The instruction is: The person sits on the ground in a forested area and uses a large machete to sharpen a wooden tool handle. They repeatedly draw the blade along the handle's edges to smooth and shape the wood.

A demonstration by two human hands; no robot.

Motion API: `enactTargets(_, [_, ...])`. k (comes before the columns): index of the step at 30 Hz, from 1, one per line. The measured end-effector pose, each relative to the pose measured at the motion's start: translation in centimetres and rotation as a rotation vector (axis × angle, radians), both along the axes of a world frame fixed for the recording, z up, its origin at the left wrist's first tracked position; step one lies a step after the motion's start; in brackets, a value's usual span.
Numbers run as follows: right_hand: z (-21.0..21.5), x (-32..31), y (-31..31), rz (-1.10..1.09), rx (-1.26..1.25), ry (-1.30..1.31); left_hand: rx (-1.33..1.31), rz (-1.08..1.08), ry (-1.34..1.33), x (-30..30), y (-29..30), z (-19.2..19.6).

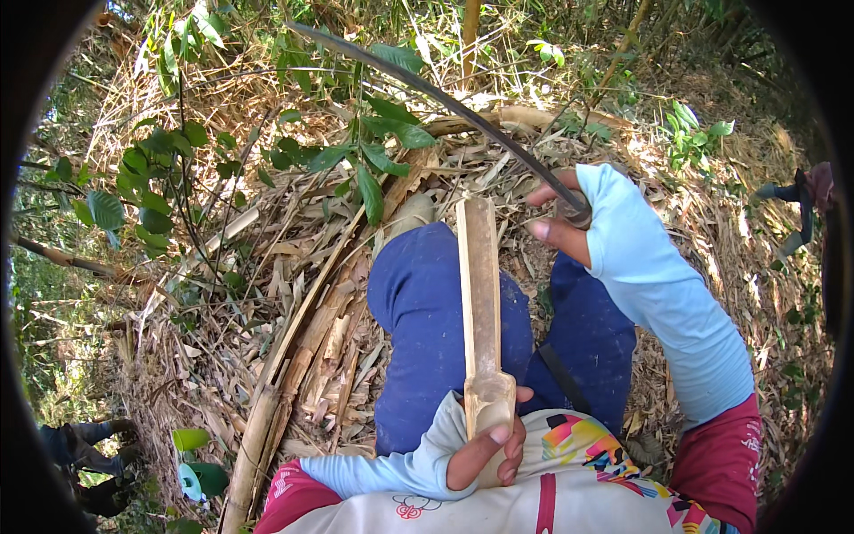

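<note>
1. The left hand (485,454), at six o'clock in the view, is closed around the near end of a pale split length of bamboo (480,303), thumb and fingers wrapped on its thick knotted base
2. That bamboo piece stands almost upright between the knees, its far end pointing to twelve o'clock and reaching just past the dark blue trousers (427,329)
3. The right hand (562,214), at about two o'clock from the bamboo tip, is clenched on the handle of a long curved dark blade (427,89); the blade sweeps away toward eleven o'clock, raised above the bamboo and not touching it
4. Both forearms wear light blue sleeves (658,294) over red cuffs
5. Dry straw-coloured bamboo husks and leaves (311,338) cover the ground around the legs, with a thick fallen cane lying toward seven o'clock
6. Green leafy shoots (356,151) hang at ten to twelve o'clock
7. Another person's boots (89,454) show at eight o'clock, well apart, near a green container (200,472)
</note>
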State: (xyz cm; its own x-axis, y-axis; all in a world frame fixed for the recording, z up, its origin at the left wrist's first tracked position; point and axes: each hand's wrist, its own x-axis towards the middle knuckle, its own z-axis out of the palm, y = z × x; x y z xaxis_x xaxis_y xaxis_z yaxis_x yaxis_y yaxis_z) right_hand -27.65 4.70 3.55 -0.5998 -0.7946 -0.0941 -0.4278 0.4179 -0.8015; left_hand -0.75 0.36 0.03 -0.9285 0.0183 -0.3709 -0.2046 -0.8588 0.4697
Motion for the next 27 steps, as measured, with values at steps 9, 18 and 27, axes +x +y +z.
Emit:
enactTargets(9, [1.6, 0.7, -5.4, 0.116, -0.125, -0.343, 0.007, 0.020, 0.017, -0.1, 0.2, 0.0])
enactTargets(18, [-0.6, -0.8, -7.2, -0.011, -0.231, -0.313, 0.013, 0.008, 0.056, 0.3, -0.2, -0.4])
enactTargets(27, [-3.2, -1.1, -1.1, -0.139, -0.052, 0.037, 0.025, -0.018, 0.107, 0.4, -0.8, -0.5])
